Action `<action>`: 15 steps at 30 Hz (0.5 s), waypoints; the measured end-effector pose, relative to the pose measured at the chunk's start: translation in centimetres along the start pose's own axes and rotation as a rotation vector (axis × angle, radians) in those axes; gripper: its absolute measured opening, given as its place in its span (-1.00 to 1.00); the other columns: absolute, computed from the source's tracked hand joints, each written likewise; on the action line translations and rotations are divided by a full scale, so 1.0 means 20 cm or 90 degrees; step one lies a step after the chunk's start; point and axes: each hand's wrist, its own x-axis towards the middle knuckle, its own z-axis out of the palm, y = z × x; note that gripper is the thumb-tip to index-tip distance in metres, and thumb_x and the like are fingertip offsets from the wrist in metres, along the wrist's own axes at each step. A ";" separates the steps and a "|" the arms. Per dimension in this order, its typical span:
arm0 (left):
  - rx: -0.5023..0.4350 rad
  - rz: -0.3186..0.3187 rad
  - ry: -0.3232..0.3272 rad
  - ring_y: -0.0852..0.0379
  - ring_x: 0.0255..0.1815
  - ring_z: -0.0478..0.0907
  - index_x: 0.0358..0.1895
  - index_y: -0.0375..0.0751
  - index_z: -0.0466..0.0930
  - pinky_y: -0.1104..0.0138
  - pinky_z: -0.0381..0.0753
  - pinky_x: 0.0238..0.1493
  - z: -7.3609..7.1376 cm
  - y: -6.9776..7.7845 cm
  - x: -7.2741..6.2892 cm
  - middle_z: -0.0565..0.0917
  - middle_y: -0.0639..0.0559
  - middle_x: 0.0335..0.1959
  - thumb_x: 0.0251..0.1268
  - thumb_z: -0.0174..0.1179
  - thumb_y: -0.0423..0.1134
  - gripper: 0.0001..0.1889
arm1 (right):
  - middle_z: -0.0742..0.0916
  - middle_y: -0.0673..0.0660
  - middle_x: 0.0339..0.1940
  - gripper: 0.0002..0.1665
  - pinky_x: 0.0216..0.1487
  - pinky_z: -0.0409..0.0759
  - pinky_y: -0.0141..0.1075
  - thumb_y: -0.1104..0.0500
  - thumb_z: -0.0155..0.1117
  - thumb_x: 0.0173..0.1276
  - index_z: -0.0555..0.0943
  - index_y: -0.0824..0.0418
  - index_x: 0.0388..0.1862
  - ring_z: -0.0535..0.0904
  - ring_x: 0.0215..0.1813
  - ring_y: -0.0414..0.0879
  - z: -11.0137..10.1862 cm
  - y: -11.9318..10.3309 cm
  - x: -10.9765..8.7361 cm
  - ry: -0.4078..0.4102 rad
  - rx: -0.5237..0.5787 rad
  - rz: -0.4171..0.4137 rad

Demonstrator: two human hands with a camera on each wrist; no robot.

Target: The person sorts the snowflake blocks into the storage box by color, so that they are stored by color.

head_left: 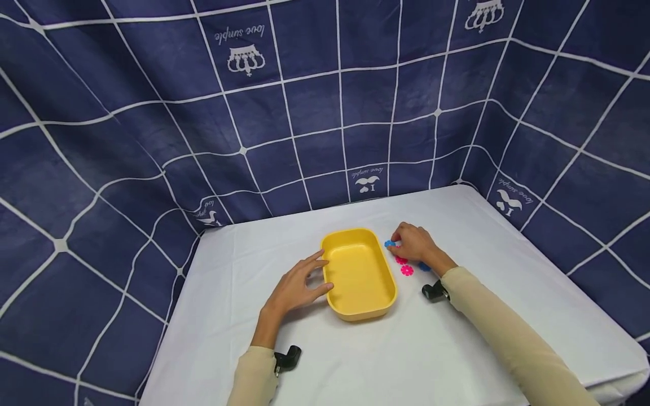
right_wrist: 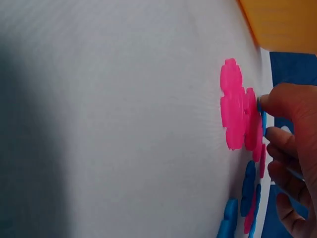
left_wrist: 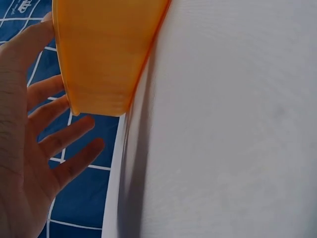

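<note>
A yellow tray (head_left: 358,312) stands upright on the white cloth. At its left side is my left hand (head_left: 297,286), fingers spread and thumb extended, the tips at the rim. In the left wrist view, the left hand (left_wrist: 47,144) has its lower fingers apart from the tray (left_wrist: 106,54). Beyond the tray's right side, my right hand (head_left: 416,243) pinches a blue flower-shaped disc (head_left: 389,243) between thumb and fingertip. In the right wrist view that blue disc (right_wrist: 263,123) shows edge-on, partly hidden. A pink flower-shaped disc (head_left: 407,270) lies nearest below the hand.
More pink discs (head_left: 401,260) and a blue disc (head_left: 424,267) lie under and beside the right hand, partly covered. White cloth (head_left: 350,361) covers the table. A dark blue checked curtain (head_left: 315,141) hangs behind and along the sides.
</note>
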 end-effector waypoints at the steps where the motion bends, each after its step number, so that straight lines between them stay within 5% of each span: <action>1: -0.011 -0.001 -0.003 0.00 0.55 0.46 0.50 0.07 0.59 -0.10 0.56 0.43 0.01 0.00 0.00 0.30 0.32 0.69 0.37 0.31 0.40 -0.24 | 0.73 0.18 0.05 -0.55 0.23 0.62 0.13 -0.13 0.51 0.37 0.82 0.19 0.00 0.64 0.09 0.14 0.00 0.00 -0.01 0.000 -0.002 0.003; 6: -0.045 -0.012 -0.004 -0.02 0.34 0.63 0.50 0.05 0.60 0.03 0.69 0.27 0.02 0.00 0.00 0.31 0.32 0.69 0.42 0.34 0.31 -0.30 | 0.74 0.19 0.10 -0.57 0.24 0.65 0.18 -0.13 0.52 0.34 0.83 0.16 -0.02 0.66 0.10 0.15 -0.06 -0.01 -0.03 0.039 0.006 -0.010; 15: -0.055 -0.019 0.004 0.04 0.31 0.64 0.49 0.06 0.60 0.09 0.72 0.22 0.02 -0.01 0.01 0.32 0.32 0.69 0.41 0.41 0.19 -0.35 | 0.75 0.18 0.08 -0.56 0.05 0.74 0.10 -0.10 0.62 0.28 0.82 0.16 -0.01 0.69 -0.04 0.05 -0.26 -0.12 -0.04 0.103 0.000 -0.078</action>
